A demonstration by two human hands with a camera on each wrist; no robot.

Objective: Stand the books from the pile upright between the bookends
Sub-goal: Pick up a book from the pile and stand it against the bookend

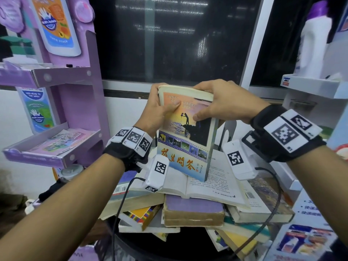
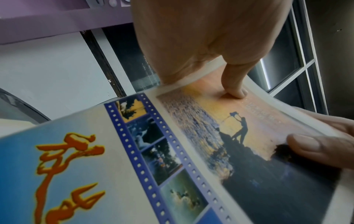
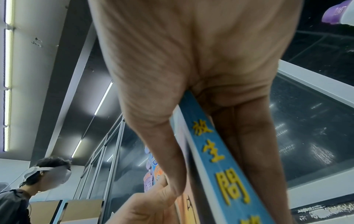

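Head view shows both hands holding one paperback book (image 1: 185,134) upright above the pile of books (image 1: 194,204). The left hand (image 1: 160,108) grips the book's upper left edge, thumb pressed flat on the front cover and fingers wrapped behind. The right hand (image 1: 224,102) clamps the top right corner, fingers over the top edge and thumb on the cover beside the spine. So each grip is closed on the book, neither one slack. The cover carries a sunset scene with a silhouetted figure, a film-strip band of small photos, and red characters on blue at the bottom. Its lower corner touches or hangs just above an open book (image 1: 211,183) lying face up on top of the pile; which of the two I cannot tell. Just behind the held book, to its right, a pale metal bookend (image 1: 228,129) stands upright. Left wrist view shows the thumb (image 2: 234,81) pressing into the orange part of the cover. Right wrist view shows the blue spine (image 3: 216,159) with yellow characters running between thumb and fingers. A purple display shelf (image 1: 62,113) stands at the left
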